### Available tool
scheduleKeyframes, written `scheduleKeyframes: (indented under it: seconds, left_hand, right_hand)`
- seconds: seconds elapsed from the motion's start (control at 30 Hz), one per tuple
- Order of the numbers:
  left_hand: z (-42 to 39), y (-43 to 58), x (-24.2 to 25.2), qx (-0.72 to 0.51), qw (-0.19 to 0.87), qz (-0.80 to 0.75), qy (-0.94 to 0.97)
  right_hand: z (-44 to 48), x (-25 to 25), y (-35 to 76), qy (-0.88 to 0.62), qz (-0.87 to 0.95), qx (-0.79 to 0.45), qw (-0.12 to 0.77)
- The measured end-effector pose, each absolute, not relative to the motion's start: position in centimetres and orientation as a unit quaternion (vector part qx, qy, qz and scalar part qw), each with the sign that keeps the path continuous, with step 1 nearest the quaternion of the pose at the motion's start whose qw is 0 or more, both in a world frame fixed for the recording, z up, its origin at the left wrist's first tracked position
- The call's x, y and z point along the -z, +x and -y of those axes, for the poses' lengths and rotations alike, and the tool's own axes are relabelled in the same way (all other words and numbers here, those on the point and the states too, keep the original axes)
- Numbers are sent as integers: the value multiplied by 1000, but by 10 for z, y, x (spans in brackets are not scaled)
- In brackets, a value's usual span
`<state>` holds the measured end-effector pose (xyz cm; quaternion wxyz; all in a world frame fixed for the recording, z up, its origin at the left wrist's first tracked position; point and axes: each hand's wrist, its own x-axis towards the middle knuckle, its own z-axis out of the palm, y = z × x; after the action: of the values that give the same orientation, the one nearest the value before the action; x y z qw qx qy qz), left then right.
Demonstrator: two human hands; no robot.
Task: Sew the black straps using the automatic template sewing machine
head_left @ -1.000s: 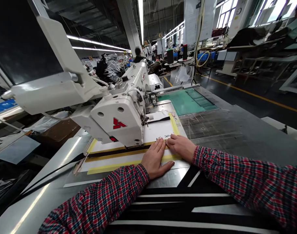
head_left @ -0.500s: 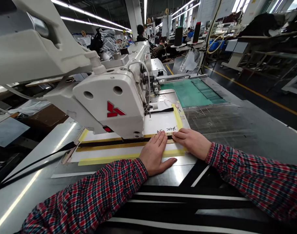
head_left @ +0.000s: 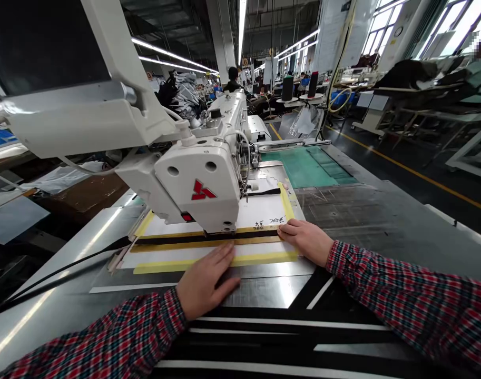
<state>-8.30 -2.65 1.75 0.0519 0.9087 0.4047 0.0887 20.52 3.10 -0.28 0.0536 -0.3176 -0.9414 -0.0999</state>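
A long black fabric strip (head_left: 259,235) lies straight between two tan guide bands on a white template sheet (head_left: 256,213) edged with yellow tape. It passes beneath the head of a white sewing machine (head_left: 196,181). My right hand (head_left: 306,241) is at the strip's right end, fingers bent together with their tips on it; the thumb side is partly hidden. My left hand (head_left: 209,281) is flat and open, its fingertips at the lower tan band below the machine head and its thumb apart. Nothing shows in the left hand.
More black strips with white lines (head_left: 287,337) lie along the near table edge. The strip's tail runs off the metal table (head_left: 382,226) to the left. A green plate (head_left: 307,166) sits behind at right. A monitor arm (head_left: 78,118) overhangs the upper left. Other people are far back.
My left hand has slid left and nearer, off the strip's right part. My right hand stays at the strip's end. The camera view has shifted, showing more of the machine's screen.
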Motion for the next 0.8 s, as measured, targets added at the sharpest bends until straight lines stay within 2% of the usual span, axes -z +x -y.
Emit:
scheduleKeyframes:
  seconds: [0.1, 0.27, 0.5, 0.8]
  left_hand:
    - [19, -103, -10, -86, 11, -457, 885]
    - [2, -99, 0, -79, -10, -452, 889]
    - [3, -106, 0, -104, 1, -449, 887]
    - [3, -133, -1, -65, -13, -458, 886]
  right_hand:
    - [-31, 5, 205, -317, 942, 94, 62]
    - [-30, 4, 204, -320, 941, 91, 68]
    - [-30, 1, 198, -314, 945, 75, 57]
    - [-31, -1, 172, -314, 944, 92, 39]
